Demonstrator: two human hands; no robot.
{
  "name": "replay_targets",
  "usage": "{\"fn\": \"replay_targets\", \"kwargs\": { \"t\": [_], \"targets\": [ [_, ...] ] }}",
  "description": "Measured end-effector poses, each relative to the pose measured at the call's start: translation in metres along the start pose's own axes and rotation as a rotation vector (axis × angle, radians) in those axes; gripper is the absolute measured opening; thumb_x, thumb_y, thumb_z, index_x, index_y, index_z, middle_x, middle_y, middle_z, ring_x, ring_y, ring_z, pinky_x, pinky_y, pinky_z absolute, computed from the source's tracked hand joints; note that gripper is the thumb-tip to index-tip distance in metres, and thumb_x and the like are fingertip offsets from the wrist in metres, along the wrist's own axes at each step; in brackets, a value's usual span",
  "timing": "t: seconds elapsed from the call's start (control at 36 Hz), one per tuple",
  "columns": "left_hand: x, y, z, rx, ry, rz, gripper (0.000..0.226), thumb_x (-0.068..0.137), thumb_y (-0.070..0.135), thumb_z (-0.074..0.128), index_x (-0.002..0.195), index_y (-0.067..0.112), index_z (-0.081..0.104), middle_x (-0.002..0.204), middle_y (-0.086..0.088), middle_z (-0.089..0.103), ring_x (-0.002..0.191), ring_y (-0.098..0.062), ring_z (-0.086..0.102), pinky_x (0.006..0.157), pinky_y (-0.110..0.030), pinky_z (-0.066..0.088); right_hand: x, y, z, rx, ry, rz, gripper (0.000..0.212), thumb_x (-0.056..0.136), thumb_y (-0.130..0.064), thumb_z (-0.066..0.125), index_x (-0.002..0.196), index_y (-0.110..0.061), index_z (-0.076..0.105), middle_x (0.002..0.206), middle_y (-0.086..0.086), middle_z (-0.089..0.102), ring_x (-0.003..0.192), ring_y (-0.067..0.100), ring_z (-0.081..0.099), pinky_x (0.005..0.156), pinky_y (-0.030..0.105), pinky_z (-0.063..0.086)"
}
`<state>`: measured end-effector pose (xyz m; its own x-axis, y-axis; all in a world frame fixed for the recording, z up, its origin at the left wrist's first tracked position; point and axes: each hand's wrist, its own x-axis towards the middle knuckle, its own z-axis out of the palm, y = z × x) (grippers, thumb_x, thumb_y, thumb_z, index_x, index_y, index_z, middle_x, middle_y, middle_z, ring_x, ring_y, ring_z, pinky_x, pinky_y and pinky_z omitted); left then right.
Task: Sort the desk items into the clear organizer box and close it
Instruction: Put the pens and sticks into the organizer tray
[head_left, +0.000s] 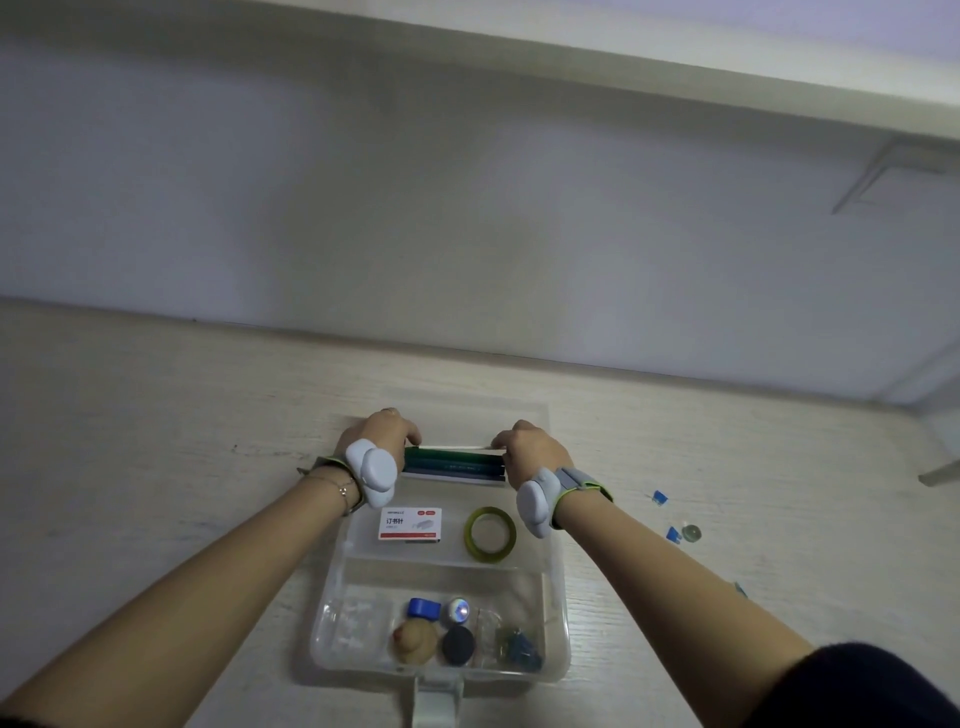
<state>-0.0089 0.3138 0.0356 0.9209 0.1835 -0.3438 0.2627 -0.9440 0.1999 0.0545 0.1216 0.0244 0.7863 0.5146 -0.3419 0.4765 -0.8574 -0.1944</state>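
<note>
Both hands' fingertips are curling out of sight behind the far rim of the organizer box (558, 587), the latch (437, 699) is running off the bottom edge, and the tiny bits (680, 532) on the worktop (156, 441) are staying too blurred to name.

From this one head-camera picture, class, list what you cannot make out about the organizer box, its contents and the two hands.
- Fingertips of the left hand and right hand: curled away behind the knuckles.
- Ends of the green and blue bundle: covered by both hands; what it is stays unclear.
- Small items in the near compartment of the organizer box: blurred and too small to name.
- Front latch: cut off by the bottom edge.
</note>
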Motion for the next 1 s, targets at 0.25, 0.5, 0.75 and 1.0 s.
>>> {"fn": "replay_targets", "kwargs": {
  "t": [0.25,0.5,0.75,1.0],
  "targets": [
    [-0.001,0.002,-0.002,0.006,0.0,-0.009,0.042,0.091,-0.001,0.044,0.125,0.021,0.059,0.129,-0.008,0.052,0.113,-0.026,0.056,0.088,-0.03,0.048,0.005,0.001,0.002,0.055,0.002,0.012,0.034,0.091,-0.007,0.05,0.123,-0.015,0.057,0.126,0.013,0.046,0.11,0.033,0.054,0.08,0.031,0.045],
    [-0.003,0.002,-0.007,-0.018,0.014,-0.02,0.045,0.091,-0.001,0.042,0.124,0.024,0.06,0.132,-0.006,0.051,0.117,-0.026,0.055,0.089,-0.03,0.047,0.004,0.004,-0.003,0.065,-0.002,0.004,0.039,0.091,-0.005,0.048,0.128,-0.016,0.052,0.13,0.012,0.044,0.114,0.032,0.053,0.087,0.034,0.048],
    [-0.006,0.011,-0.036,-0.135,0.074,0.016,0.04,0.091,-0.001,0.044,0.119,0.019,0.064,0.129,-0.007,0.058,0.117,-0.025,0.056,0.098,-0.031,0.046,-0.012,0.015,-0.028,0.062,0.09,0.031,0.034,0.096,-0.012,0.042,0.128,-0.017,0.052,0.133,0.01,0.042,0.114,0.03,0.055,0.089,0.036,0.051],
    [-0.009,0.055,-0.058,-0.222,0.146,0.137,0.035,0.092,0.002,0.044,0.113,0.014,0.069,0.128,-0.009,0.062,0.119,-0.026,0.056,0.101,-0.027,0.043,-0.041,0.048,-0.058,0.108,0.224,0.099,0.034,0.095,-0.015,0.043,0.127,-0.019,0.053,0.131,0.007,0.044,0.11,0.029,0.058,0.085,0.035,0.052]
  ]
}}
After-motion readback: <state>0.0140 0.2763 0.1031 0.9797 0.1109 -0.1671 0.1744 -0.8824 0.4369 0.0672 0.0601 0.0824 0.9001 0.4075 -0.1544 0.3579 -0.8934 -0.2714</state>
